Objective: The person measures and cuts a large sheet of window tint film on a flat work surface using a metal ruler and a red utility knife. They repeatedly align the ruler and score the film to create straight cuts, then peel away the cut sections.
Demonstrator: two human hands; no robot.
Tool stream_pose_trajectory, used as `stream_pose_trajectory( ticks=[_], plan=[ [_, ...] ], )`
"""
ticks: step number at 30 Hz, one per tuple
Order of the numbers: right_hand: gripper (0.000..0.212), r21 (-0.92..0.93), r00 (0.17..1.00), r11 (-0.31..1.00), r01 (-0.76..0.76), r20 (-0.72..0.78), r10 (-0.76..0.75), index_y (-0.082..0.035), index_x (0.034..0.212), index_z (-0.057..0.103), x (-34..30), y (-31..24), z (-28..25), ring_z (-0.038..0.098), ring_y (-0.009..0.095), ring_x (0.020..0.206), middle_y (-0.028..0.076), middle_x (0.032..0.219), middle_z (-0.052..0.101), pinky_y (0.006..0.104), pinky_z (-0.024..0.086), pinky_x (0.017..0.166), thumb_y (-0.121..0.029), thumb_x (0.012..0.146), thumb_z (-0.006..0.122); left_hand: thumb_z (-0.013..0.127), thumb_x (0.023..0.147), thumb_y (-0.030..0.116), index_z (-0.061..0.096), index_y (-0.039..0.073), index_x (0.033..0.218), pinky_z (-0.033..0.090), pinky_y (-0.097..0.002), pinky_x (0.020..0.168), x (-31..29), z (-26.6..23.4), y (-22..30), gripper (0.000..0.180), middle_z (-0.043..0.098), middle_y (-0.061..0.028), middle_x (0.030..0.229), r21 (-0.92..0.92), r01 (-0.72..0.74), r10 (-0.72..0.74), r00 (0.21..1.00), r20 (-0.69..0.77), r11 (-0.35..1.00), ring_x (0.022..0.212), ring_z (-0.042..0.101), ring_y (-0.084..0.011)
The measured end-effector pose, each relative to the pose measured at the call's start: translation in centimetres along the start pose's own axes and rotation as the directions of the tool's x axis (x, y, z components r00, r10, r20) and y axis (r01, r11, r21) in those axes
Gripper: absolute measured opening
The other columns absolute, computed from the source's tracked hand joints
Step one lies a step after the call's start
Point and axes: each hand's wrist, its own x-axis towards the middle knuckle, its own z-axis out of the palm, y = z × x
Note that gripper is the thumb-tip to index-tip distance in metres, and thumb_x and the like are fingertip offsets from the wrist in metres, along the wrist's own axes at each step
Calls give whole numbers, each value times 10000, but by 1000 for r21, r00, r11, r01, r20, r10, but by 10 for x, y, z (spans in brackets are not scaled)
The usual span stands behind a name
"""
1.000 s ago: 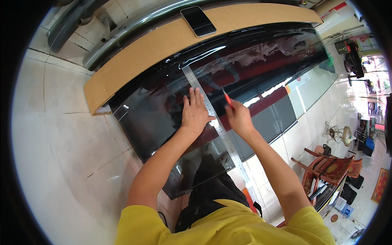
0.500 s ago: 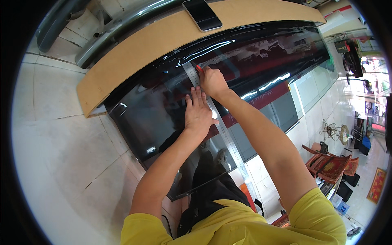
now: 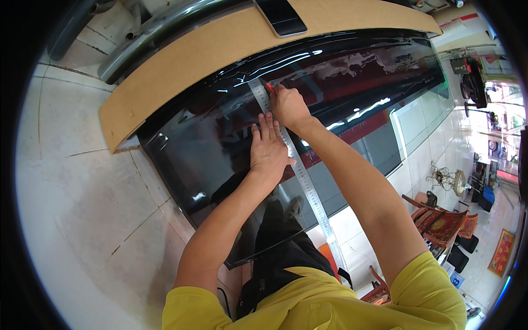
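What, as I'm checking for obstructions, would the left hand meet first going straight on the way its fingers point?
Probably the metal ruler: its upper stretch lies just ahead of the left hand, perhaps already touching it, though depth is unclear.

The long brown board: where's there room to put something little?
The board is bare left and right of the phone. The far half of the ruler, on the dark panel, is crowded: left hand, right hand, red tool.
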Motion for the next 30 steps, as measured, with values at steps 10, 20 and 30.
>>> stream_pose_trajectory(
  ticks=[10,20,30],
  plan=[
    [262,-47,1000,999,-6,27,8,63,1066,717,2,-3,2,736,536,924,348,958,741,551,633,835,-175,1042,608,708,882,754,400,-88,1653,221,-564,1323,-1,-1,0,1182,318,-290,1761,24,-3,3,1000,-3,1000,1654,252,-432],
    [231,-198,984,979,45,179,-9,56,991,767,-25,-5,-12,771,484,968,312,980,769,501,643,875,-157,931,701,738,868,741,400,-89,1649,228,-581,1318,-1,4,0,1189,312,-306,1756,-8,-11,11,1000,-29,1000,1657,251,-432],
    [161,-137,994,990,-36,95,49,31,1109,622,-223,46,-5,718,512,790,301,882,725,582,593,702,-104,1023,600,771,838,734,373,-109,1656,189,-567,1344,-1,0,4,1240,260,-308,1780,-30,14,-14,1000,-16,999,1673,225,-430]
  ],
)
